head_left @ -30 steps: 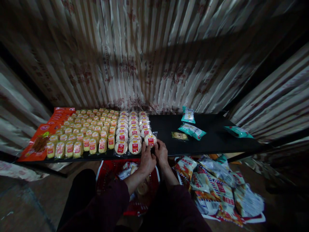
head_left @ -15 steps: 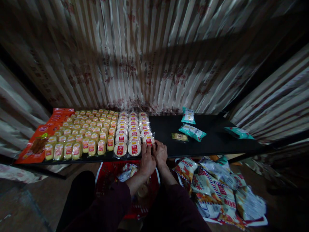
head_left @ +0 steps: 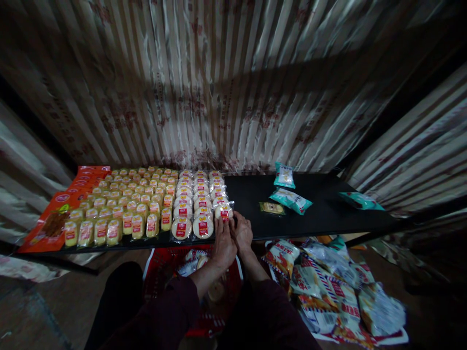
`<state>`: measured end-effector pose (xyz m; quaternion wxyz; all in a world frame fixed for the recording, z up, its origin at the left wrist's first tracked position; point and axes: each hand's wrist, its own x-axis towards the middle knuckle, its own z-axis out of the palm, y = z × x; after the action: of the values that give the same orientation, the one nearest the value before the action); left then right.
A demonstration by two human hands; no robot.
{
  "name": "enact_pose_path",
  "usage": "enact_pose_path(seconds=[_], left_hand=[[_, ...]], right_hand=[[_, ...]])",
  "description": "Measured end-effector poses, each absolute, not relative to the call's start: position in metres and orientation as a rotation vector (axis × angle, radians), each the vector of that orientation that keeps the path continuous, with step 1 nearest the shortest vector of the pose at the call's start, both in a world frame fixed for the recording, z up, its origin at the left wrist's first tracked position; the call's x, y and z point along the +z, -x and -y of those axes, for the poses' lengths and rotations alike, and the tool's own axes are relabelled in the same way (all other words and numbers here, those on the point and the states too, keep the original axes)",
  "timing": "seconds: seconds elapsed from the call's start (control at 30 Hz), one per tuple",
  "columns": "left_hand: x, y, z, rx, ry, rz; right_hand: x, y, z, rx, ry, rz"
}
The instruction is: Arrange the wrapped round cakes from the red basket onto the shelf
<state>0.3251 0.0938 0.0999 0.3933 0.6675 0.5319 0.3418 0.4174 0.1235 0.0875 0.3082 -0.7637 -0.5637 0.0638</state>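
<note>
Both my hands are at the front of the third row of round, clear-wrapped rice crackers on a black shelf (head_left: 248, 221). My left hand (head_left: 224, 248) has its fingers closed on the lower edge of the front wrapped rice cracker (head_left: 223, 212). Curled fingers of my right hand (head_left: 241, 232) grip the same packet at its right edge; the fingertips are partly hidden. Left of it, two more rows end in a front rice cracker (head_left: 203, 226) and another rice cracker (head_left: 181, 228), leaning back on those behind.
Several rows of small wrapped yellow cakes (head_left: 114, 231) and orange bags (head_left: 54, 214) fill the shelf's left. On the right lie teal packets (head_left: 291, 200) and a small yellow packet (head_left: 272, 208). Below stand a red basket (head_left: 155, 272) and a heap of snack bags (head_left: 321, 291).
The view has shifted very slightly. Both hands stay on the same front rice cracker packet, with almost no visible movement.
</note>
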Motion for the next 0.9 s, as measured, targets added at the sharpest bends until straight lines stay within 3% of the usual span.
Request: enact_pose_path(seconds=[0.9], left_hand=[[0.108, -0.32, -0.081, 0.867, -1.799, -1.274]], right_hand=[[0.077, -0.419, -0.116, 0.139, 1.694, 1.377]])
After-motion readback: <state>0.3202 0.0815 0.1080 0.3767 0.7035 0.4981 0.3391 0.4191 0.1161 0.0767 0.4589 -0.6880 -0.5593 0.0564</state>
